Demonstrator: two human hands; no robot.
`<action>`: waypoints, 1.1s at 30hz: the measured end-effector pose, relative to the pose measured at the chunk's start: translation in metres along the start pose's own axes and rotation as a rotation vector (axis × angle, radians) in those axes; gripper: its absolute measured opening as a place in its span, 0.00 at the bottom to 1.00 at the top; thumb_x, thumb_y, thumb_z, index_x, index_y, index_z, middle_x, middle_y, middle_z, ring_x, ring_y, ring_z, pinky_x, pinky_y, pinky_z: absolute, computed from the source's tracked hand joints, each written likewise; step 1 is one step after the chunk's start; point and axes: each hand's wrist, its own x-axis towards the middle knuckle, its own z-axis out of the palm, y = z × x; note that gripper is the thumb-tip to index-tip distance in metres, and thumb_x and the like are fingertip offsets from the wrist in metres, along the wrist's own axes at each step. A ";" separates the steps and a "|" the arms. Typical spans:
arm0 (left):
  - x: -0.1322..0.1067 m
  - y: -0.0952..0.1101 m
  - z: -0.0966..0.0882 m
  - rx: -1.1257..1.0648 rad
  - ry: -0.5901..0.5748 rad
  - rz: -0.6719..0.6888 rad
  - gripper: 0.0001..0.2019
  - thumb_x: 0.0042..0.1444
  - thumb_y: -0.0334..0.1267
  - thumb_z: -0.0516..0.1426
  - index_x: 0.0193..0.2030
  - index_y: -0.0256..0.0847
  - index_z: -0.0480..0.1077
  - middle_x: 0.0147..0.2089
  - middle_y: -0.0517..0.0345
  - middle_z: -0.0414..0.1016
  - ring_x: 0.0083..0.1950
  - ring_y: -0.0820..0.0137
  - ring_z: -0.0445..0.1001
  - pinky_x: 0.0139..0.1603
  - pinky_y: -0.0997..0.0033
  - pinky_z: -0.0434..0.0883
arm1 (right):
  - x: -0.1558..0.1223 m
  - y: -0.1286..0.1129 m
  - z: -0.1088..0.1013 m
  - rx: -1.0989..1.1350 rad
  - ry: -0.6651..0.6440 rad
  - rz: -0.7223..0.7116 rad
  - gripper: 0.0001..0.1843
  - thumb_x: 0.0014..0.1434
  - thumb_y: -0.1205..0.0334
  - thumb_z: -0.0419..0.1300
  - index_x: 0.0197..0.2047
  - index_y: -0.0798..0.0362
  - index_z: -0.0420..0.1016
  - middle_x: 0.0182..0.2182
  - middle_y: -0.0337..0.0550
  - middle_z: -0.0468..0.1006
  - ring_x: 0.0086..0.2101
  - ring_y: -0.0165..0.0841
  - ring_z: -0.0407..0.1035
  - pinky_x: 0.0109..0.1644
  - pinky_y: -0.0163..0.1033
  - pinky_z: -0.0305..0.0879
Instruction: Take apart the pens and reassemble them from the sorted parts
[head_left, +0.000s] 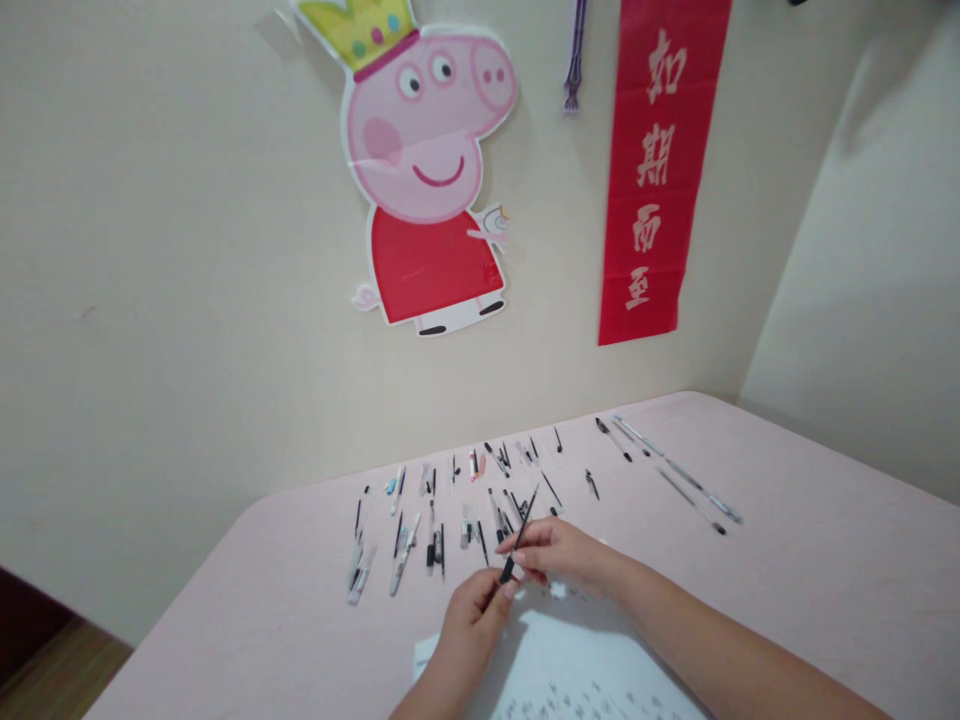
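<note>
My left hand [478, 608] is closed, thumb and finger pinching a short black pen part [508, 570] that looks like a cap or grip. A thin dark pen refill [529, 508] rises from it, tilted up to the right. Around the refill's lower end, my right hand [561, 552] has its fingers closed; whether the two pieces are joined I cannot tell. Both hands are above white paper [570, 650] with handwriting on it. Just beyond them lie several dismantled pens, among them a black pen part with a refill [442, 550] and a pale pen barrel [405, 555].
The pink table [285, 600] meets a wall behind. Rows of pen parts spread across its middle and back, including a pink-and-red piece [474, 465]. Long clear pen pieces [682, 475] lie at the right. A pig cutout [439, 260] and a red banner [652, 200] hang on the wall.
</note>
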 end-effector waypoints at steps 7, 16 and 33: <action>-0.002 0.002 0.000 -0.009 0.059 -0.057 0.24 0.47 0.60 0.58 0.30 0.37 0.77 0.21 0.60 0.64 0.25 0.71 0.60 0.29 0.73 0.59 | -0.001 -0.006 -0.011 0.027 0.022 -0.025 0.28 0.43 0.41 0.66 0.38 0.57 0.78 0.19 0.35 0.69 0.18 0.23 0.59 0.23 0.31 0.53; -0.002 0.001 0.000 0.038 0.060 -0.062 0.23 0.49 0.59 0.57 0.31 0.37 0.76 0.22 0.60 0.64 0.25 0.71 0.61 0.30 0.73 0.60 | 0.009 0.006 -0.072 -0.511 0.621 -0.339 0.17 0.56 0.52 0.54 0.31 0.56 0.77 0.27 0.45 0.74 0.29 0.34 0.67 0.35 0.39 0.64; -0.001 0.000 -0.002 0.095 0.032 -0.034 0.25 0.50 0.59 0.55 0.32 0.35 0.75 0.23 0.59 0.65 0.27 0.70 0.63 0.31 0.72 0.61 | 0.003 0.031 -0.150 -1.264 0.685 -0.248 0.24 0.51 0.79 0.50 0.44 0.57 0.80 0.45 0.51 0.77 0.48 0.39 0.66 0.56 0.41 0.58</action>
